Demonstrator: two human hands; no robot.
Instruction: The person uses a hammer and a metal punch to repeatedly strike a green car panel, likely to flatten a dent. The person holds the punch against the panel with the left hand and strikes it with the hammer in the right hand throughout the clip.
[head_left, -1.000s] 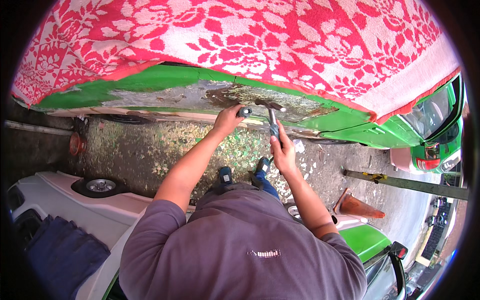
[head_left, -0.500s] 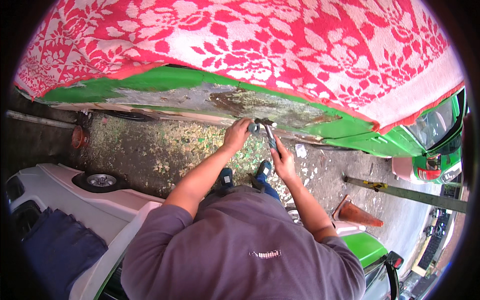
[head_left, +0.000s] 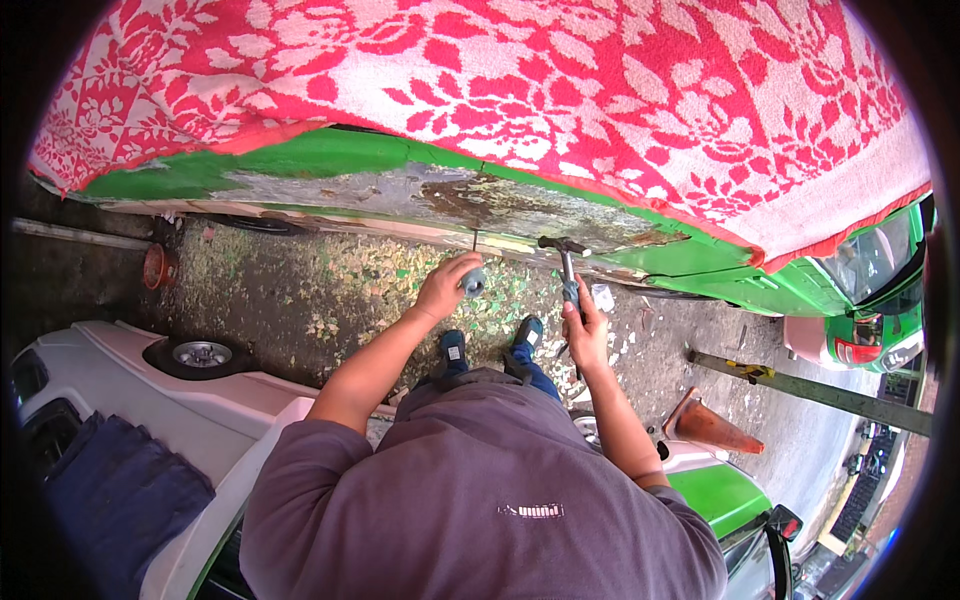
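Observation:
My left hand (head_left: 441, 290) is closed round a tool with a thick grey-blue round handle (head_left: 473, 283). A thin dark shaft (head_left: 475, 240) beyond it reaches to the lower edge of the car's side, so it looks like a screwdriver; its tip is hard to make out. In my right hand (head_left: 588, 335) is a hammer (head_left: 568, 265), gripped by its handle with the dark head up near the car panel. Apart from the left-hand tool, the hammer sits to its right. The green car's panel (head_left: 380, 195) is stripped in a grey and rusty brown patch.
A red and white floral towel (head_left: 480, 80) drapes over the green car. Paint flakes (head_left: 330, 300) litter the ground. At left stands a pale car (head_left: 180, 400) with a dark cloth (head_left: 125, 500). An orange cone (head_left: 715, 425) lies at right, near a metal post (head_left: 820, 390).
My hands have moved apart: the left with its tool went left and nearer to me, the right with the hammer went right. The tool's thin shaft now shows.

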